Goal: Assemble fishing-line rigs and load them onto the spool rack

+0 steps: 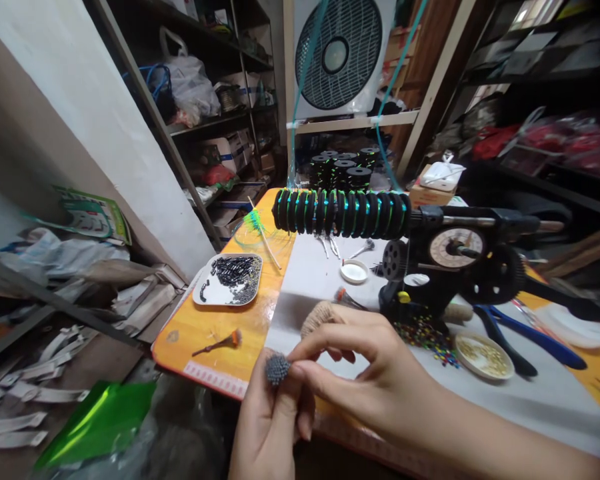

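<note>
My left hand, low in the middle of the head view, is closed around a small bundle with a rounded, knobbly dark grey head that looks like tiny beads. The bundle's lower part is hidden by the fingers. My right hand comes in from the right, its thumb and index finger pinched together at the head's right edge. What lies between these two fingertips is too small to make out. A tan textured wrap shows just behind the right hand's index finger, seemingly around another finger.
A white tray of dark tubes and grey beads sits left on the orange table, behind an orange-tipped tassel. A black hand-cranked winder carries a ribbed roller. Right are loose beads, a gold-bead dish and blue-handled pliers.
</note>
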Available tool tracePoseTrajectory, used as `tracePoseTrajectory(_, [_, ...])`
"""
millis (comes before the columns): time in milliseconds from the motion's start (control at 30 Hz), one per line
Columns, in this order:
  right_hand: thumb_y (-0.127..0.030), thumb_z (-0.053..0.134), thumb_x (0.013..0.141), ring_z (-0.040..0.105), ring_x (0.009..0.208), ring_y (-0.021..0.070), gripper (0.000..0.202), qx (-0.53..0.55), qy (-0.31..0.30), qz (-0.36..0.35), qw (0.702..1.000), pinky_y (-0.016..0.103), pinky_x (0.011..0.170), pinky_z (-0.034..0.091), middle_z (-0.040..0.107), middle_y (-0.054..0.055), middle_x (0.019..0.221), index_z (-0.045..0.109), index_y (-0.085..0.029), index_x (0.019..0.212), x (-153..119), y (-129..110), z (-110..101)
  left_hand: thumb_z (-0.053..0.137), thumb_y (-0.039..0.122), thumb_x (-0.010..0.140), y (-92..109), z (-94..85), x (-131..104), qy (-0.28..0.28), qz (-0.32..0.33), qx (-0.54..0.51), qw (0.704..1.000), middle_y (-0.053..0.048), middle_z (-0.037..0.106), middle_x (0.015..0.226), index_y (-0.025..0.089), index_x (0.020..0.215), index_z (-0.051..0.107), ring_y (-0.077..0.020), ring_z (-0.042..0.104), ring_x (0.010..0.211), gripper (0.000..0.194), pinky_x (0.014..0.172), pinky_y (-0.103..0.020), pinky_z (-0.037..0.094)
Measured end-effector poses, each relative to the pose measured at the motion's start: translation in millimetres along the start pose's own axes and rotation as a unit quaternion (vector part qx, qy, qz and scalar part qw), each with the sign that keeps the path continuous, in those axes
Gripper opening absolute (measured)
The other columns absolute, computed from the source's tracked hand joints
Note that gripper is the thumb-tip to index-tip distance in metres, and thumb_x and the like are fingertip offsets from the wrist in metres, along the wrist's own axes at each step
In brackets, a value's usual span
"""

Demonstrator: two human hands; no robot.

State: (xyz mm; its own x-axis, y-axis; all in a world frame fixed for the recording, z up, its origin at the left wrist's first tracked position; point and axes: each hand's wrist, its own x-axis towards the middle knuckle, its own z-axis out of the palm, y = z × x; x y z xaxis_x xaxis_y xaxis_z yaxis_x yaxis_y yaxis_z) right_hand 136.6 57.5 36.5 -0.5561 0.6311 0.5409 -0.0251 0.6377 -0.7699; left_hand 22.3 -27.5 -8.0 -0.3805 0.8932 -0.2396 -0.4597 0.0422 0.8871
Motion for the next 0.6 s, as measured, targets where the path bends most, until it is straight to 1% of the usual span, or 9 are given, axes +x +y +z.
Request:
tracePoseTrajectory(67, [-0.008, 0.069, 0.084, 0.053, 0.065, 0.0072, 0.009, -0.001, 0.009, -0.010, 1.000, 0.016, 0.061, 0.043, 0.062, 0.001, 0.069, 0.075, -0.010, 0.078, -0.9, 0.3, 1.7, 0.081, 0.057, 0.068, -1.5, 3.1, -1.1, 0.027, 0.013, -0.021, 0.999, 0.008, 0.048, 0.048, 0.018, 0.084, 0.063, -0.0040, 0.042, 0.045, 0.046, 0.047, -0.014, 0.033])
tracePoseTrajectory(167, [-0.009, 0.067, 0.086, 0.052, 0.065, 0.0076, 0.009, -0.005, 0.015, -0.030, 0.999, 0.016, 0.060, 0.042, 0.061, 0.002, 0.069, 0.075, -0.009, 0.080, -2.2, 2.2, 4.4, 0.083, 0.053, 0.067, -3.0, 7.6, -2.2, 0.073, 0.038, -0.063, 0.995, 0.008, 0.049, 0.046, 0.020, 0.078, 0.060, -0.0047, 0.044, 0.044, 0.042, 0.045, -0.014, 0.033])
tracePoseTrajectory(200, [-0.009, 0.067, 0.086, 0.052, 0.065, 0.0078, 0.009, -0.006, 0.012, -0.036, 0.999, 0.016, 0.060, 0.042, 0.061, 0.002, 0.069, 0.075, -0.009, 0.081, -2.4, 2.8, 4.7, 0.083, 0.053, 0.067, -2.8, 8.3, -2.1, 0.084, 0.045, -0.073, 0.993, 0.008, 0.049, 0.046, 0.020, 0.076, 0.059, -0.0051, 0.045, 0.044, 0.042, 0.045, -0.014, 0.033])
tracePoseTrajectory(267, [-0.009, 0.066, 0.087, 0.053, 0.066, 0.0084, 0.010, -0.008, 0.003, -0.048, 0.999, 0.017, 0.059, 0.042, 0.061, 0.002, 0.070, 0.075, -0.009, 0.083, -2.1, 4.1, 3.9, 0.083, 0.052, 0.068, -0.9, 8.0, -1.2, 0.087, 0.061, -0.088, 0.990, 0.006, 0.053, 0.048, 0.020, 0.072, 0.060, -0.0051, 0.045, 0.043, 0.040, 0.043, -0.014, 0.032])
tracePoseTrajectory(367, [-0.010, 0.065, 0.090, 0.055, 0.070, 0.0100, 0.010, -0.026, -0.011, -0.063, 0.998, 0.018, 0.061, 0.043, 0.061, 0.004, 0.075, 0.075, -0.010, 0.087, -0.8, 6.6, 0.5, 0.082, 0.047, 0.072, 5.7, 3.4, 1.0, 0.064, 0.098, -0.090, 0.989, 0.003, 0.064, 0.069, 0.020, 0.078, 0.065, -0.0018, 0.044, 0.042, 0.032, 0.044, -0.015, 0.032])
tracePoseTrajectory(400, [-0.011, 0.063, 0.091, 0.056, 0.072, 0.0108, 0.011, -0.039, -0.019, -0.069, 0.997, 0.019, 0.062, 0.044, 0.061, 0.005, 0.078, 0.074, -0.010, 0.088, -0.6, 7.9, -0.5, 0.081, 0.044, 0.074, 8.3, 1.2, 1.6, 0.051, 0.102, -0.090, 0.989, 0.003, 0.065, 0.075, 0.019, 0.080, 0.066, -0.0005, 0.043, 0.042, 0.030, 0.044, -0.015, 0.032])
tracePoseTrajectory(433, [-0.011, 0.062, 0.092, 0.057, 0.074, 0.0116, 0.012, -0.056, -0.028, -0.076, 0.995, 0.020, 0.064, 0.045, 0.061, 0.006, 0.080, 0.074, -0.011, 0.089, -0.7, 9.5, -1.2, 0.080, 0.042, 0.076, 10.9, -1.2, 2.0, 0.034, 0.099, -0.093, 0.990, 0.002, 0.064, 0.078, 0.019, 0.079, 0.066, 0.0004, 0.042, 0.042, 0.027, 0.045, -0.015, 0.031])
tracePoseTrajectory(500, [-0.011, 0.060, 0.092, 0.057, 0.076, 0.0132, 0.013, -0.100, -0.044, -0.091, 0.990, 0.022, 0.064, 0.045, 0.061, 0.006, 0.081, 0.073, -0.012, 0.089, -1.6, 13.2, -1.1, 0.077, 0.038, 0.080, 15.0, -5.9, 2.4, -0.005, 0.076, -0.111, 0.991, 0.003, 0.059, 0.071, 0.016, 0.073, 0.063, 0.0009, 0.038, 0.042, 0.027, 0.045, -0.015, 0.027])
tracePoseTrajectory(600, [-0.011, 0.059, 0.092, 0.056, 0.075, 0.0148, 0.015, -0.158, -0.050, -0.099, 0.981, 0.024, 0.063, 0.045, 0.061, 0.006, 0.080, 0.072, -0.014, 0.087, -4.2, 17.9, 1.8, 0.074, 0.036, 0.084, 17.4, -11.4, 2.6, -0.061, 0.039, -0.145, 0.987, 0.005, 0.048, 0.059, 0.014, 0.065, 0.057, -0.0005, 0.030, 0.042, 0.033, 0.044, -0.016, 0.022])
